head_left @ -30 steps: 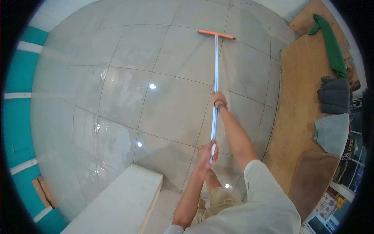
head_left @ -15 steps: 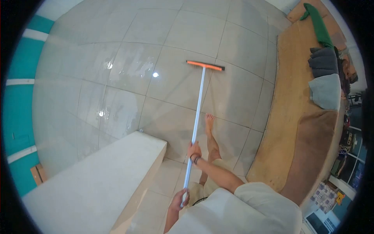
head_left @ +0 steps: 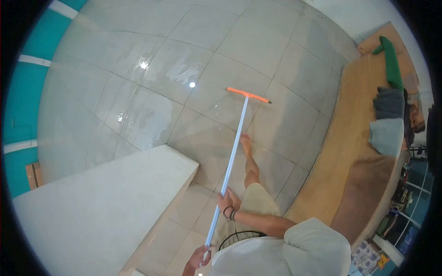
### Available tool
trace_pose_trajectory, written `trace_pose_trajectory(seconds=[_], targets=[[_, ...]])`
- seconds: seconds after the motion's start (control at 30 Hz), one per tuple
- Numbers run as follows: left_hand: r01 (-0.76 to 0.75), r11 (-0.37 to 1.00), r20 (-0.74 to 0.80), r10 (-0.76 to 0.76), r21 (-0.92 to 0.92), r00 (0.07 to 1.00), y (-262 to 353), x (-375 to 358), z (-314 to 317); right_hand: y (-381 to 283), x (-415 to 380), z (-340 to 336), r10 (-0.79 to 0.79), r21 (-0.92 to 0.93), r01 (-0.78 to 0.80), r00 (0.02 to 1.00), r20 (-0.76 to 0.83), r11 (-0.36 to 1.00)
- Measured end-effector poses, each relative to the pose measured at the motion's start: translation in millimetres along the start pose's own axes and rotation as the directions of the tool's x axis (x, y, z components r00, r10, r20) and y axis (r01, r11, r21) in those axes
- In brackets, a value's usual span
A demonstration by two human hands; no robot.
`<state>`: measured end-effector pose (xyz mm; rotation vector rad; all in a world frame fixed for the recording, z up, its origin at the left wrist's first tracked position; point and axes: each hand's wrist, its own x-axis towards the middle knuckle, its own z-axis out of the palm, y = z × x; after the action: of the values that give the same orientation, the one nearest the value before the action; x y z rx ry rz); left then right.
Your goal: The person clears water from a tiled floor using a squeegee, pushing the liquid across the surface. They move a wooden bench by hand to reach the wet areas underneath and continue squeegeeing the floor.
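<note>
Beyond the near corner of the white block [head_left: 110, 198], and off to its right, the orange squeegee head [head_left: 248, 95] lay across the pale floor tiles [head_left: 258, 37], its pale blue pole [head_left: 236, 142] slanting back past the block's right side to the person. The right hand [head_left: 224, 201], with dark bands at the wrist, had its fingers closed around the pole just right of the block, while the left hand [head_left: 199, 258] had its fingers curled about the grip end, nearer the body. A bare foot [head_left: 246, 142] stood beside the pole, between it and the wooden bench [head_left: 331, 147], which ran along the far right of the block with a brown cloth [head_left: 368, 184] on it. Shiny wet patches [head_left: 156, 119] spread beyond the block, mostly left of the squeegee head. Working well here called for the whole edge to press evenly on the tiles; whether both ends touched could not be told. Steady downward pressure suited the right hand, with the left hand setting the angle from the end. Straight strokes, each slightly overlapping the last, would have left fewer streaks, and the head needed to clear both the foot and the block's corner, where a careless swing could have knocked it.
</note>
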<state>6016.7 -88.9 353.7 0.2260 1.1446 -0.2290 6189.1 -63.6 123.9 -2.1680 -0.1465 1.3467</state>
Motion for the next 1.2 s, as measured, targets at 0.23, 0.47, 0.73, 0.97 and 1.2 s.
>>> trace_pose_trajectory(seconds=[0.23,0.47,0.73,0.97,1.2], targets=[[-0.341,0.927,0.062,0.335,0.158,0.940,234.5,264.4,114.6,-236.1,308.8,-141.0,-0.306,-0.276,0.248,0.932,-0.192,0.929],[-0.517,0.848,0.117,0.528,-0.113,0.841,457.0,332.6,259.0,-453.9,487.5,-234.8,-0.434,-0.556,0.261,0.877,-0.204,0.789],[-0.279,0.929,-0.006,0.286,-0.241,0.958,300.9,295.9,165.3,-304.0,414.1,-150.9,-0.206,-0.481,0.202,0.977,0.044,0.853],[-0.141,0.962,-0.155,0.107,-0.232,0.982,70.7,142.4,84.0,-103.6,189.6,-66.7,-0.166,-0.392,0.257,0.953,0.252,0.883],[-0.124,0.992,-0.354,0.123,0.021,0.927,2.1,76.7,82.7,-70.7,67.1,-48.5,-0.036,-0.313,0.149,0.940,0.339,0.938]])
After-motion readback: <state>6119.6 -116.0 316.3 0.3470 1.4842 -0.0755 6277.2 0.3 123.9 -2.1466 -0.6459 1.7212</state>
